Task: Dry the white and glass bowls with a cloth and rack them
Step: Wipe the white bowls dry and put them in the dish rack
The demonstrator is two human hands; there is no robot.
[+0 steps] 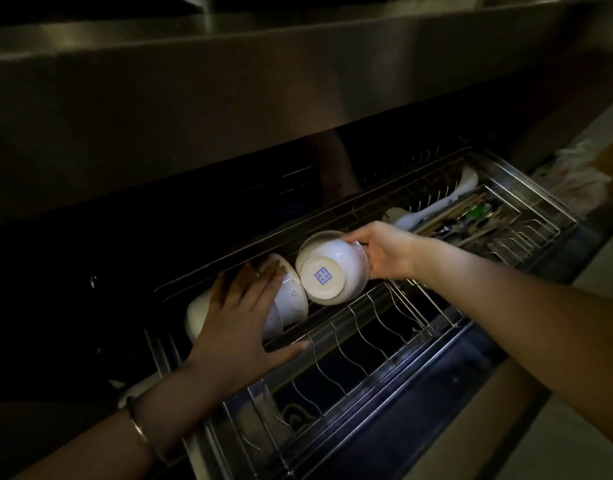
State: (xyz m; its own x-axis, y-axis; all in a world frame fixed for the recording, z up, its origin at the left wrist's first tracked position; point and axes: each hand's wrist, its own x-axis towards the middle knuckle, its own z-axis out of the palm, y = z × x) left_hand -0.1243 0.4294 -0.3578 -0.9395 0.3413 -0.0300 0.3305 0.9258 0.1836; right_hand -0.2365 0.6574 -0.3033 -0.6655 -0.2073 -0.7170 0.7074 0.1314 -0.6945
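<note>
White bowl (332, 270) in right hand (384, 252) at rack (350, 365).

The room was dim, with what light there was falling near the middle of the view. A stainless-steel counter (298, 36) ran across the top, its brushed front panel (194, 126) catching a dull sheen. Below it the cabinet opening (107, 254) was almost black. Pale floor (582, 445) showed at the lower right, and a crumpled plastic bag (575, 174) lay near the right edge, blurred.
</note>
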